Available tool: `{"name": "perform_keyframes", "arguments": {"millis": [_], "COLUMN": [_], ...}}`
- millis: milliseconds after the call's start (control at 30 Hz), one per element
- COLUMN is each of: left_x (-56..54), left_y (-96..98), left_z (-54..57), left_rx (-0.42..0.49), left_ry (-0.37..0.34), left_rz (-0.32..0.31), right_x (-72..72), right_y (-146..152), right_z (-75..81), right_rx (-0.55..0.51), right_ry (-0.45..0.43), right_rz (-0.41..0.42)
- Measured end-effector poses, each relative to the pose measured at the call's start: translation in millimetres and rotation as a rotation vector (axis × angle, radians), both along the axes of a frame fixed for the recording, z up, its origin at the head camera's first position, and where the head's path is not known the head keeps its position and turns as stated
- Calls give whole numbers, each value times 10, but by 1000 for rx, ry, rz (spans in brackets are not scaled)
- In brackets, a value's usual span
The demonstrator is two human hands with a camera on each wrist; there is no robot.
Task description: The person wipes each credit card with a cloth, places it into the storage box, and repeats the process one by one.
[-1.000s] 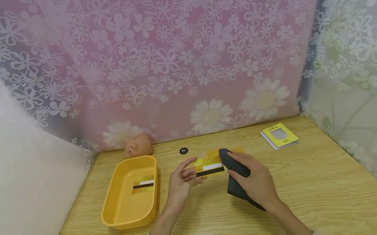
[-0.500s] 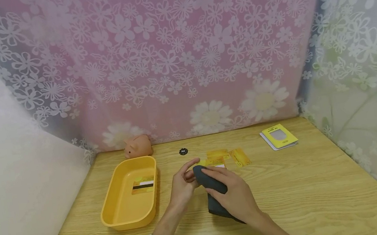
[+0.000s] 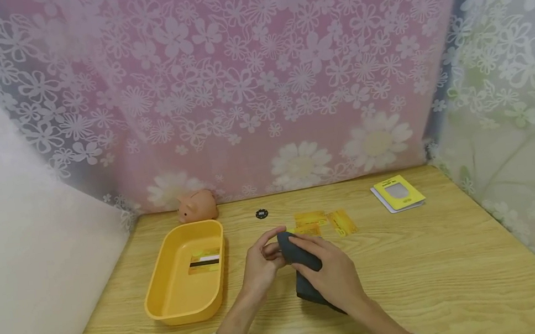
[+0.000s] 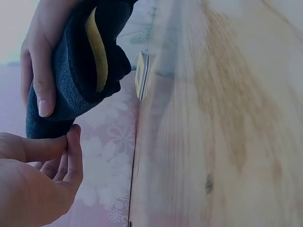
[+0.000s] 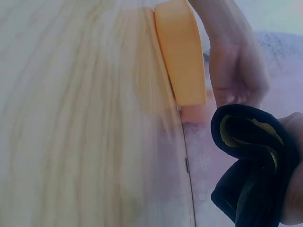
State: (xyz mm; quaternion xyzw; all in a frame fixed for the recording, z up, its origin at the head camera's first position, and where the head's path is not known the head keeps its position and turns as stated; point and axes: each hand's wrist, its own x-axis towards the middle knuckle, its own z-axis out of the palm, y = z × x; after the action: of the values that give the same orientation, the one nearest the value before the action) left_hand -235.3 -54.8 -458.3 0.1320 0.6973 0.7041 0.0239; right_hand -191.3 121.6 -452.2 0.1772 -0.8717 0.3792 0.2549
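Note:
My right hand (image 3: 333, 278) grips a folded dark blue cloth (image 3: 303, 252) with yellow edging, seen inside its folds in the right wrist view. In the head view my left hand (image 3: 259, 265) touches the cloth's left end. Its thumb and fingertips pinch at the end of the cloth (image 4: 52, 126) in the left wrist view, where the card it held is hidden. A yellow-orange card (image 3: 307, 231) shows partly behind the cloth, and two more, an upper card (image 3: 310, 218) and a tilted card (image 3: 342, 222), lie beyond it on the table.
Left of my hands stands a yellow tray (image 3: 155, 298) with one striped card (image 3: 204, 261) inside. Behind it sits a pink piggy bank (image 3: 196, 206). A black poker chip (image 3: 261, 213) lies farther back, and a yellow booklet (image 3: 397, 193) at the back right.
The right hand has moved left with the cloth, over the card that the left hand held out in plain sight. The left hand has stayed almost in place; that card is now covered.

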Motion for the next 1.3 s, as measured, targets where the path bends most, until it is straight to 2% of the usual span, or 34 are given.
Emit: {"name": "perform_keyframes", "arguments": {"millis": [367, 567, 700, 1000, 1167, 1300], "left_x": [-1, 2, 12, 74, 72, 47], "left_y": [-47, -73, -76, -200, -372, -570], "left_z": [7, -7, 11, 205, 335, 451], "left_rx": [11, 27, 31, 86, 72, 74], "left_ry": [-41, -68, -76, -23, 14, 8], "left_rz": [37, 21, 17, 55, 110, 162], "right_x": [-120, -144, -152, -133, -110, -83], "right_y": [407, 582, 642, 742, 832, 893], "right_z": [-112, -173, -173, -107, -122, -131], "right_rx": [-55, -84, -96, -123, -125, -118], "right_ry": [6, 12, 15, 15, -12, -27], "right_rz": [-78, -123, -124, -95, -112, -122]}}
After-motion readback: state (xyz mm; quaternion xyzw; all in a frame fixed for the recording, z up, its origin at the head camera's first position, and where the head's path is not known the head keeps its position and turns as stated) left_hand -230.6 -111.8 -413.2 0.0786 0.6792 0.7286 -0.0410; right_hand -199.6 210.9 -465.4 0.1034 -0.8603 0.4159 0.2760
